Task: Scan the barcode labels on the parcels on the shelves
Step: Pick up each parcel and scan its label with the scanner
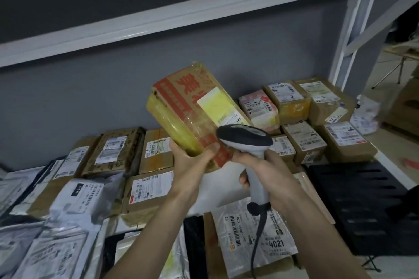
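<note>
The left hand (192, 161) is gripping a tilted taped box (190, 113) by its near end; the right hand (269, 174) is clasping the scanner (247, 140), just right of it.

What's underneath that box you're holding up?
Under the raised box, gripped by the left hand, labelled parcels lie on the shelf. The hands and scanner hide what is directly beneath.
</note>
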